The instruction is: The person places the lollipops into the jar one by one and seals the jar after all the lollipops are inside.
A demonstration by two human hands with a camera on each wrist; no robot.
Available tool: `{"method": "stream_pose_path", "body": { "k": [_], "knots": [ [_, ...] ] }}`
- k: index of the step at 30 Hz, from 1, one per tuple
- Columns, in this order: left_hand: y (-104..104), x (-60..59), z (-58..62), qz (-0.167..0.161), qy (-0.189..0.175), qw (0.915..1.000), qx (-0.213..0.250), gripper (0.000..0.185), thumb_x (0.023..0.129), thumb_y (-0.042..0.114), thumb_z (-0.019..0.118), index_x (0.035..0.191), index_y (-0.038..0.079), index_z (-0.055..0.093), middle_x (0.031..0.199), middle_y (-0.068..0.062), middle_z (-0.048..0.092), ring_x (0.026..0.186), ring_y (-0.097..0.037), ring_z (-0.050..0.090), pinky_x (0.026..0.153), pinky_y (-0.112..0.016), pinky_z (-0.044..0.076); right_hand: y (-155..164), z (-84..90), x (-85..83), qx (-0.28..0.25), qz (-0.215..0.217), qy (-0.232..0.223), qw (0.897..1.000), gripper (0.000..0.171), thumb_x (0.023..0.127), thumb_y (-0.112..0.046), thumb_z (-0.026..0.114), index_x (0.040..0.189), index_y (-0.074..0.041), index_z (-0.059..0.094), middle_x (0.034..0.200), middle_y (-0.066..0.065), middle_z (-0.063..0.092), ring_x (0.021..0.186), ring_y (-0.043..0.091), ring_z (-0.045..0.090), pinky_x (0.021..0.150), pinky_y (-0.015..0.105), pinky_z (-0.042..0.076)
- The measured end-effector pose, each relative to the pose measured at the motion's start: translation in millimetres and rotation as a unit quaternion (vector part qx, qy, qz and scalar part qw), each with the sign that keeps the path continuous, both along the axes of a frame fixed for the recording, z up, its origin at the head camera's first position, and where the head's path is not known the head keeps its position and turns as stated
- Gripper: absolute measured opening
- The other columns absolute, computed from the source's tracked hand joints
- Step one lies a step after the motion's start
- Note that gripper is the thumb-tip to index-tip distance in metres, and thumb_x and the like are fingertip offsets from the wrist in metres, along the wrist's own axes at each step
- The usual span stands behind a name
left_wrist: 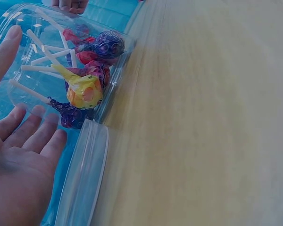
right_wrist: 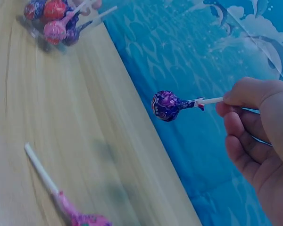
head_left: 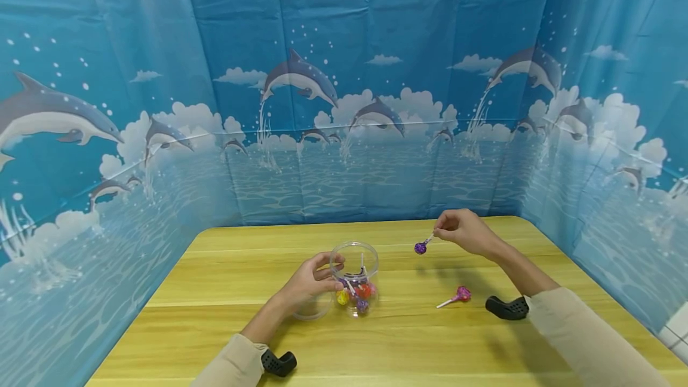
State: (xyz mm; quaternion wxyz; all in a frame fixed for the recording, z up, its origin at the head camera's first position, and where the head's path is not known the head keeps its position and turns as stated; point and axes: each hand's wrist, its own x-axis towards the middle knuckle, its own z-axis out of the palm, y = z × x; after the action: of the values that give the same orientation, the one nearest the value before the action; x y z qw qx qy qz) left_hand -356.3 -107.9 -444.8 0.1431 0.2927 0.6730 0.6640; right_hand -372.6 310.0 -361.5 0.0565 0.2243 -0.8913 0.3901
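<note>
The right hand (head_left: 466, 232) hangs above the far right part of the wooden table (head_left: 226, 339), thumb and forefinger pinching the white stick of a purple lollipop (head_left: 420, 248); the wrapped head points left and down, clear of the tabletop, and the other fingers (right_wrist: 243, 153) curl loosely beneath. The left hand (head_left: 312, 282) rests against the left side of a clear plastic jar (head_left: 355, 276) near the middle of the table, fingers reaching round its wall near the rim; the wrist view shows the palm open and the fingers (left_wrist: 35, 129) fairly straight beside the jar, so it steadies rather than clenches. Inside the jar lie several wrapped lollipops (left_wrist: 87, 77), purple, red, pink and yellow, their white sticks leaning upward. A clear round lid (left_wrist: 85, 174) lies flat on the table just beside the jar, under the left hand. To the right of the jar, a pink lollipop (head_left: 457, 297) lies on the wood, well apart from it. A blue dolphin-printed backdrop (head_left: 344, 76) stands around the table on three sides
</note>
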Motion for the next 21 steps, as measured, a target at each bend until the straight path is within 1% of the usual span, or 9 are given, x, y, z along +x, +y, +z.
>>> {"method": "stream_pose_path", "body": {
  "k": [4, 7, 12, 18, 21],
  "knots": [
    [-0.8, 0.4, -0.4, 0.001, 0.003, 1.0000, 0.001, 0.061, 0.095, 0.012, 0.078, 0.146, -0.005, 0.047, 0.149, -0.017, 0.049, 0.143, -0.048, 0.038, 0.102, -0.040, 0.052, -12.5, 7.2, -1.6, -0.017, 0.006, 0.000, 1.000, 0.011, 0.102, -0.016, 0.069, 0.100, -0.005, 0.071, 0.095, 0.004, 0.072, 0.090, 0.021, 0.070, 0.084, 0.045, 0.056],
    [-1.2, 0.6, -0.6, 0.005, 0.004, 1.0000, 0.000, 0.060, 0.095, 0.011, 0.078, 0.145, -0.004, 0.048, 0.149, -0.017, 0.050, 0.143, -0.047, 0.039, 0.102, -0.040, 0.052, -23.7, 14.1, -1.2, -0.026, 0.026, 0.005, 0.999, 0.011, 0.103, -0.016, 0.068, 0.100, -0.005, 0.071, 0.096, 0.004, 0.073, 0.091, 0.021, 0.070, 0.083, 0.043, 0.057],
    [-0.7, 0.9, -0.6, 0.007, 0.004, 1.0000, -0.005, 0.060, 0.095, 0.010, 0.077, 0.146, -0.003, 0.048, 0.149, -0.017, 0.050, 0.143, -0.046, 0.040, 0.103, -0.040, 0.051, -39.7, 24.0, 0.9, -0.026, 0.047, 0.014, 0.998, 0.010, 0.103, -0.014, 0.068, 0.101, -0.004, 0.071, 0.096, 0.004, 0.073, 0.091, 0.019, 0.071, 0.082, 0.038, 0.057],
    [0.2, 0.3, -0.4, 0.008, 0.004, 0.9999, -0.008, 0.059, 0.096, 0.009, 0.077, 0.146, -0.003, 0.048, 0.149, -0.016, 0.050, 0.143, -0.045, 0.040, 0.104, -0.040, 0.051, -57.7, 34.9, 1.2, -0.042, 0.067, 0.021, 0.997, 0.008, 0.102, -0.011, 0.069, 0.100, -0.004, 0.071, 0.095, 0.005, 0.073, 0.091, 0.021, 0.072, 0.083, 0.037, 0.058],
    [0.5, 0.2, -0.3, 0.007, 0.004, 0.9999, -0.007, 0.059, 0.096, 0.010, 0.076, 0.146, -0.003, 0.048, 0.149, -0.016, 0.050, 0.144, -0.044, 0.040, 0.104, -0.041, 0.051, -69.4, 40.6, 2.6, -0.058, 0.079, 0.015, 0.995, 0.009, 0.102, -0.013, 0.069, 0.100, -0.004, 0.071, 0.095, 0.006, 0.073, 0.091, 0.022, 0.072, 0.084, 0.038, 0.057]
  ]
}}
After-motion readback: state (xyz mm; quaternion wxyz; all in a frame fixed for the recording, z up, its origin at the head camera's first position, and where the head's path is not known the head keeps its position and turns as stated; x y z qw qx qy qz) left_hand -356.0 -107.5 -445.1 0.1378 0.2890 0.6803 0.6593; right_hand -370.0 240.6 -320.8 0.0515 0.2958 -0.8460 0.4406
